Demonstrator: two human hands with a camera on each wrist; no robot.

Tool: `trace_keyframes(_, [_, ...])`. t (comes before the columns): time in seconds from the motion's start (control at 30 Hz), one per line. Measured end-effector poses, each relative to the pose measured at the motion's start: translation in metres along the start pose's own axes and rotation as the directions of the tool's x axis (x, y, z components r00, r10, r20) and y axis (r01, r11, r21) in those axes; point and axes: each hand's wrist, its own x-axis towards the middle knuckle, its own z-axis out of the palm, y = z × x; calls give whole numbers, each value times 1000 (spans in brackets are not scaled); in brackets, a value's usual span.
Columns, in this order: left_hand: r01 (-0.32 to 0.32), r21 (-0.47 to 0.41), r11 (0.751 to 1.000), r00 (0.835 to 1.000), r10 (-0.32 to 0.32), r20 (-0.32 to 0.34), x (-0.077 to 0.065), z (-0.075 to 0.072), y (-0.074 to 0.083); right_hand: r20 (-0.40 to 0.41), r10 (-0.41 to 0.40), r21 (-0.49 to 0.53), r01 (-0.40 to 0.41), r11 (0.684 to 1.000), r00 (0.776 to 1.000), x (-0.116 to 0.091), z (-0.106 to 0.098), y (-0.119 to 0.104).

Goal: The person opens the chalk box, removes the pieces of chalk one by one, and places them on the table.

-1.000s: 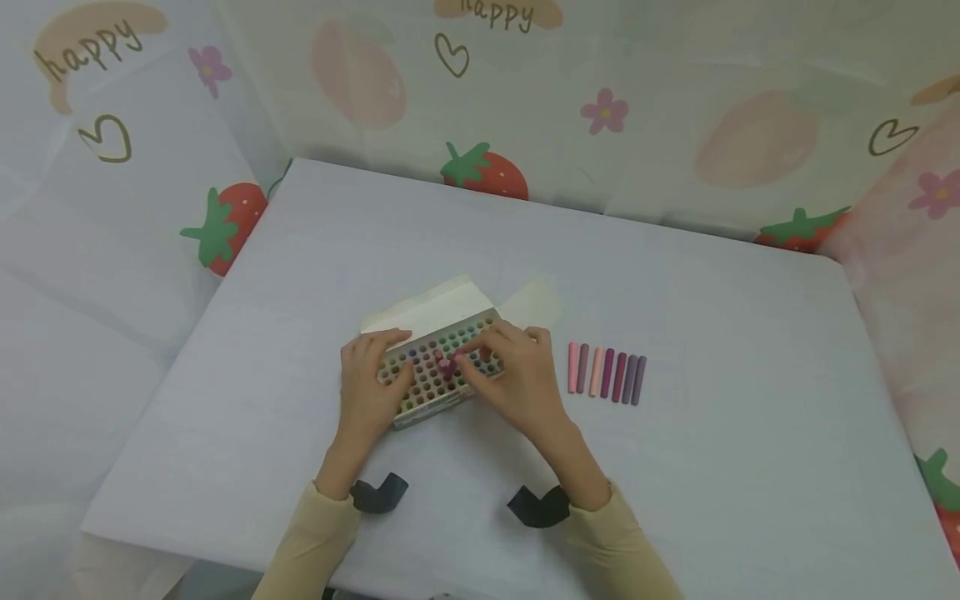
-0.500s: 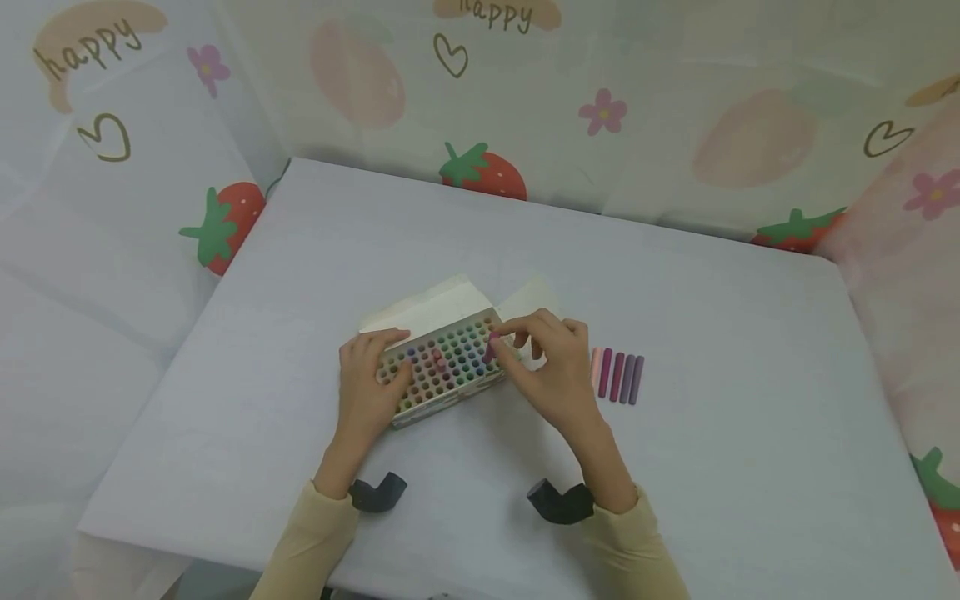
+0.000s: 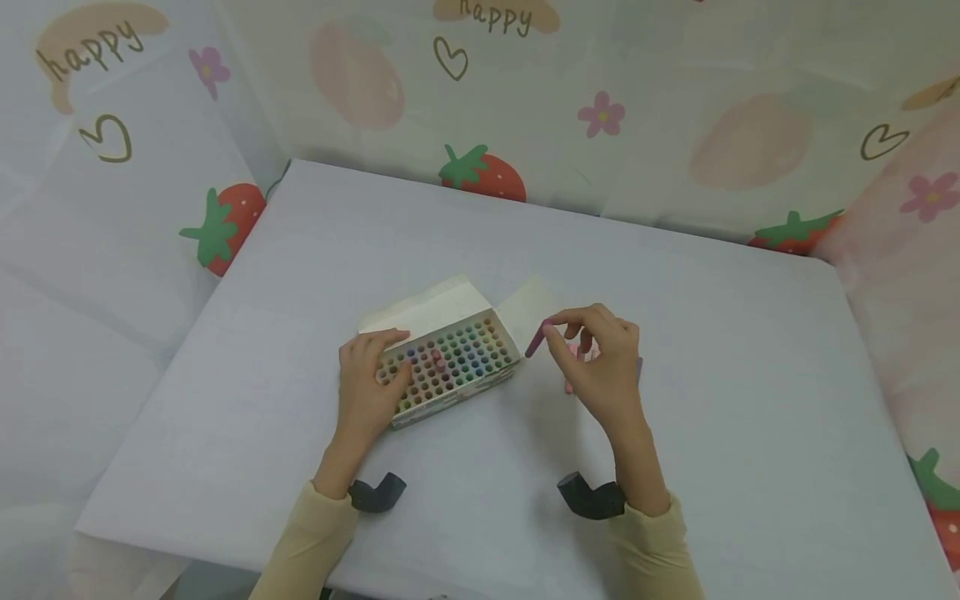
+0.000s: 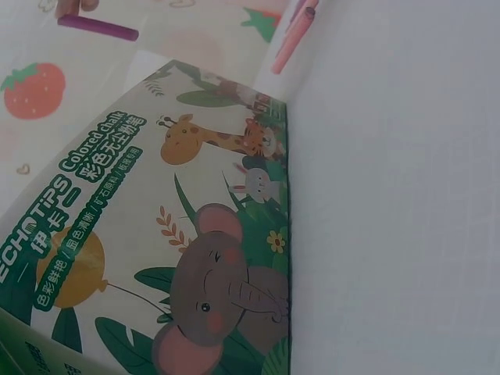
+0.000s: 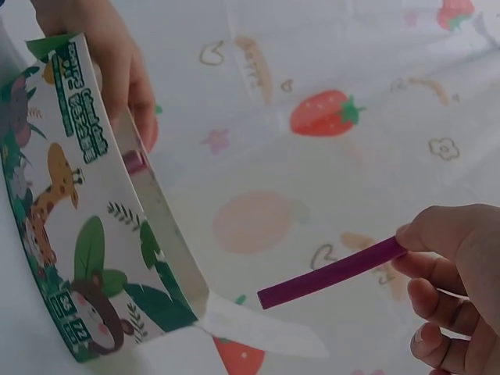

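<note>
A purple chalk stick point(image 3: 536, 342) is pinched at one end between the thumb and fingertips of the right hand point(image 3: 600, 367), just to the right of the open chalk box point(image 3: 448, 360) and raised above the table point(image 3: 720, 350). In the right wrist view the same stick point(image 5: 332, 273) is seen pointing away from the curled fingers point(image 5: 445, 258) toward the box's open flap point(image 5: 168, 226). The box is pressed from its left side by the left hand point(image 3: 367, 379), whose fingers lie curled over the box's upper edge and onto the rows of coloured chalk ends. One pink stick point(image 3: 437, 358) is seen standing a little higher than the others inside the box. To the right of the box, a row of loose chalks point(image 3: 572, 367) lying on the table is mostly hidden behind the right hand. A strawberry-print cloth point(image 3: 480, 171) is hung behind the table, beyond the box.
</note>
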Motion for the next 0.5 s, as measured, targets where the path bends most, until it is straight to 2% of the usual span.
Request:
trace_keyframes(0.13, [-12,-6,1000,1000,12,-5,0,0,-1,-32,13,-7,-14,1000,999,0,-9,7])
trace_keyframes(0.37, [-28,-14,1000,999,28,-15,1,2,-4,-83,-19,-32,17,999,996,-1,-24,19])
trace_keyframes(0.5, [-28,-16,999,1000,27,-13,1,2,-4,-104,-13,-48,8,999,994,-5,-32,27])
